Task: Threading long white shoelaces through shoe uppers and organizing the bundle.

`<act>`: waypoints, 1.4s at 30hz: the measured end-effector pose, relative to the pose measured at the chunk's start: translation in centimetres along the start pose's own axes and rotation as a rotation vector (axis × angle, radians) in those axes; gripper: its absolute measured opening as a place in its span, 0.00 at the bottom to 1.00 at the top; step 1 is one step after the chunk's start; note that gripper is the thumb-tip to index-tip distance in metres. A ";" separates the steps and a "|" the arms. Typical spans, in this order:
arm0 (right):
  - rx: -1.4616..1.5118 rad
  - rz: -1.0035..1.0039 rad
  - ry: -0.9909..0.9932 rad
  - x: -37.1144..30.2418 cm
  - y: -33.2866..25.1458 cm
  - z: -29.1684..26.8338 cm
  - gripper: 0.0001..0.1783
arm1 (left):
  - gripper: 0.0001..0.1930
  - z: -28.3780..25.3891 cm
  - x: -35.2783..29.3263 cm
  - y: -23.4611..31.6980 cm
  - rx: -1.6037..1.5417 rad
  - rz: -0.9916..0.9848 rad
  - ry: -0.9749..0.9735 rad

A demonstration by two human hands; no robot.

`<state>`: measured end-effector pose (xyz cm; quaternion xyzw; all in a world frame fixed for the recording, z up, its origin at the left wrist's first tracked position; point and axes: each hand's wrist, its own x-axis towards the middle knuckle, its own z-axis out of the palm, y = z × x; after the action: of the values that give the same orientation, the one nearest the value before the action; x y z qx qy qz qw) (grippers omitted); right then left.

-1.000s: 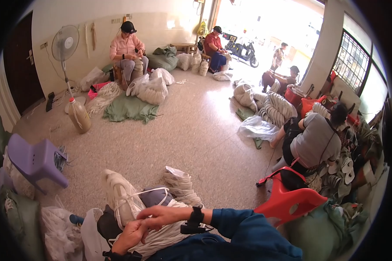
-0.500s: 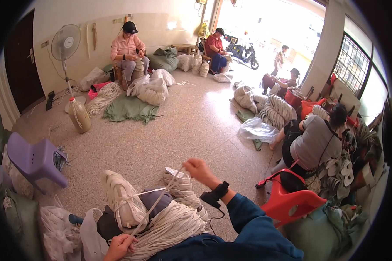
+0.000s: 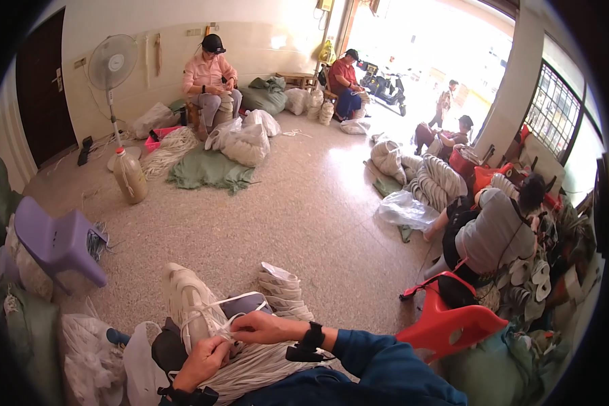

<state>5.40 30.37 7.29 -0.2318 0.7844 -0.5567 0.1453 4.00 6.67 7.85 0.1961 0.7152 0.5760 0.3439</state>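
White laces [image 3: 271, 369] spread near, across my lap. My left grip [image 3: 204, 362] and right grip [image 3: 264, 327] meet, both pinched narrow on one lace [image 3: 227, 333], right against the pale stack [image 3: 188, 304]. Just beyond, another stack [image 3: 284, 294] blocks the floor [image 3: 298, 210]. Purple chair [image 3: 57, 237] left, red chair [image 3: 446, 318] right, jug [image 3: 130, 177] and fan [image 3: 113, 64] far left.

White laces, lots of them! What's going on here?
The left hand and right hand are close together, seemingly pinching a white lace beside a stack of pale shoe-like pieces. A bundle of white laces lies beside the left hand. Another pale stack stands on the floor beyond. Across the room, someone in a pink shirt sits working at a similar stack.
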 end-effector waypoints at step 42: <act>-0.177 -0.097 0.114 -0.5 -0.7 1.0 0.08 | 0.06 0.1 -0.9 0.2 0.323 0.243 0.318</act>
<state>6.51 29.63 7.53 -0.2497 0.8253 -0.5038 0.0524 4.70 6.15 8.24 0.2398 0.8142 0.5151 0.1196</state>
